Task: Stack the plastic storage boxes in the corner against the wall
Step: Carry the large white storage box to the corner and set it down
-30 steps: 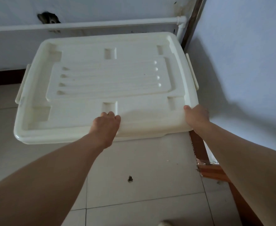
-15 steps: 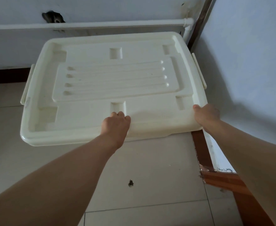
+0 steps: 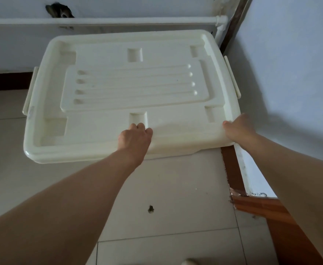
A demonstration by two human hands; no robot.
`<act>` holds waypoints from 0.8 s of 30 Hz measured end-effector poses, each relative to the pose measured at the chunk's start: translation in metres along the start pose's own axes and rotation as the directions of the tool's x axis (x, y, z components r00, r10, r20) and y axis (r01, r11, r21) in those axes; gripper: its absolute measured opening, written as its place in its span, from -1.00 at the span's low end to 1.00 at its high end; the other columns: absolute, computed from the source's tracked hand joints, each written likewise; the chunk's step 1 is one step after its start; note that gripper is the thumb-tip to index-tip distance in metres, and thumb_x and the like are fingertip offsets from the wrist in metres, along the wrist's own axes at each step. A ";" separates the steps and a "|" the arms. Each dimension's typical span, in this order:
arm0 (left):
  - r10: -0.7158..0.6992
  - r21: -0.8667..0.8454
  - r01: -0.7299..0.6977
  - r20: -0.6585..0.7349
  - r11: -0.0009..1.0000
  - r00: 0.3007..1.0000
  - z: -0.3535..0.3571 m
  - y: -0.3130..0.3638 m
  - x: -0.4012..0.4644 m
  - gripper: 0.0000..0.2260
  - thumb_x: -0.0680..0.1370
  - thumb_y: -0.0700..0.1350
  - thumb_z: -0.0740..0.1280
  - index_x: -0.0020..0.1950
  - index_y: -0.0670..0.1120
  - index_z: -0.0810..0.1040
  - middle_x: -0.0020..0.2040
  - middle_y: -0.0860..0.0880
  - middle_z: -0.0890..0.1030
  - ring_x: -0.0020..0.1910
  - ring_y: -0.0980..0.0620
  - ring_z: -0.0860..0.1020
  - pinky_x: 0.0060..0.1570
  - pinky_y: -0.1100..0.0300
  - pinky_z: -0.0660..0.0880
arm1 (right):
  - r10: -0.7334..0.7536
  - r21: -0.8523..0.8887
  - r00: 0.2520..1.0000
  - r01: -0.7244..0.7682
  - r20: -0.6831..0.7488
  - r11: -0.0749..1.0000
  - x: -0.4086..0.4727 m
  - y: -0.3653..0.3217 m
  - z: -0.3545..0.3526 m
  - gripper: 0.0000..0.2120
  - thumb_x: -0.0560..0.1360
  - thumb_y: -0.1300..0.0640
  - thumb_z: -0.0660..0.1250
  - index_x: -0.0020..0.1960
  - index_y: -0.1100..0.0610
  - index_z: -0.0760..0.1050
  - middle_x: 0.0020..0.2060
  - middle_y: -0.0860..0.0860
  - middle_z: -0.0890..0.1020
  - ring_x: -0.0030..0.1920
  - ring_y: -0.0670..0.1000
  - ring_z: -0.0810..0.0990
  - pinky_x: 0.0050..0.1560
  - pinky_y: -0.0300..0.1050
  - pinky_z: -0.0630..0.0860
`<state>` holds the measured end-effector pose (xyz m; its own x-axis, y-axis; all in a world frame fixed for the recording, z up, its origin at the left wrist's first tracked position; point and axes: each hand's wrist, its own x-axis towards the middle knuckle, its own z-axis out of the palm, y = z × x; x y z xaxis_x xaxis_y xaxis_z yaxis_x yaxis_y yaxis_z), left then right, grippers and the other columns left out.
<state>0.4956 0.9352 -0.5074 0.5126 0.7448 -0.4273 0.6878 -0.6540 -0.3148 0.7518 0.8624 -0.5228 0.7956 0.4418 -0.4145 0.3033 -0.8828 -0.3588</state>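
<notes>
**At the corner: box nearly home**

Head view. Box [image 3: 132,96] sits closer to the corner than a second ago. Left hand [image 3: 135,139] curls over its near rim; right hand [image 3: 237,129] clasps the near right corner. Placement looks almost finished.

Two bare forearms, no sleeves; left hand [image 3: 135,135], right hand [image 3: 237,129] ungloved.
</notes>
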 end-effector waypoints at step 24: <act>-0.066 0.008 0.067 -0.035 0.998 0.997 0.044 -0.085 -0.033 -0.58 0.45 -0.24 0.37 0.25 -0.04 0.34 0.12 -0.09 0.41 0.04 -0.07 0.50 -0.05 0.05 0.56 | -0.917 -0.705 0.367 0.692 0.159 0.155 -0.138 -0.074 0.081 -0.79 0.23 0.46 0.17 -0.35 0.18 0.45 -0.42 0.07 0.49 -0.43 0.04 0.50 -0.54 -0.14 0.44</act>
<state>0.3973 0.9608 -0.5039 0.4836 0.7907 -0.3755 0.7164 -0.6040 -0.3493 0.5768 0.8793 -0.5072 -0.0694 0.9966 0.0438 0.9674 0.0565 0.2467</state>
